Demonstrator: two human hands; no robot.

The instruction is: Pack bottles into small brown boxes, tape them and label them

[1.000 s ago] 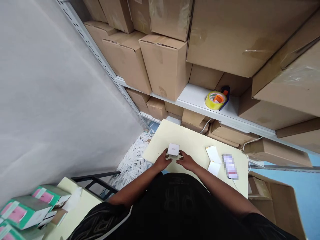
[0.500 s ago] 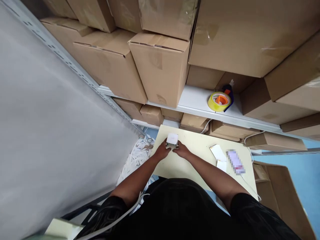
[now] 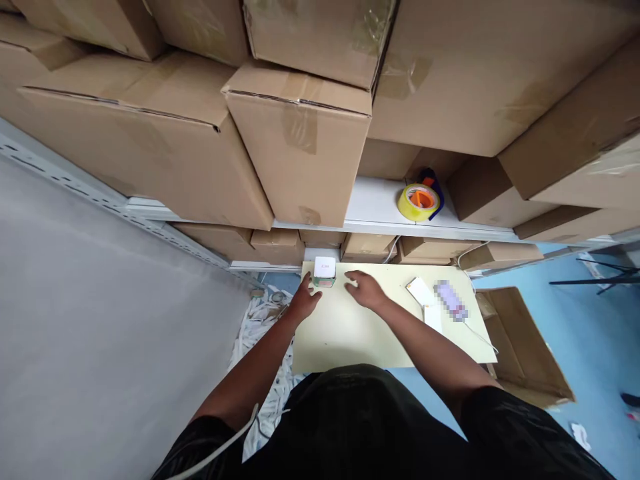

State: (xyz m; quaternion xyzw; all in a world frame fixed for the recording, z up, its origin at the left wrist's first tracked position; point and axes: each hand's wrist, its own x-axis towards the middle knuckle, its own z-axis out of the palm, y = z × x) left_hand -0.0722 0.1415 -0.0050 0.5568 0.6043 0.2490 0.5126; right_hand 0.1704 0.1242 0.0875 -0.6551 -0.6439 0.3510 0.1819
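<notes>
A small white box (image 3: 325, 270) stands at the far left corner of the pale yellow table (image 3: 350, 333). My left hand (image 3: 304, 301) rests beside it, fingers touching its left side. My right hand (image 3: 364, 289) lies flat on the table to the right of the box, fingers spread, holding nothing and apart from the box. White cards (image 3: 424, 298) and a phone (image 3: 451, 300) with a cable lie to the right on the table.
Metal shelving behind the table carries stacked cardboard boxes (image 3: 300, 133). A yellow tape roll (image 3: 417, 201) sits on the white shelf. A pile of white paper strips (image 3: 257, 320) lies on the floor at left. An open cardboard box (image 3: 523, 347) stands on the blue floor at right.
The white box moved toward the table's far left corner. My right hand let go of it and now lies spread on the table. The view swung right, off the green boxes.
</notes>
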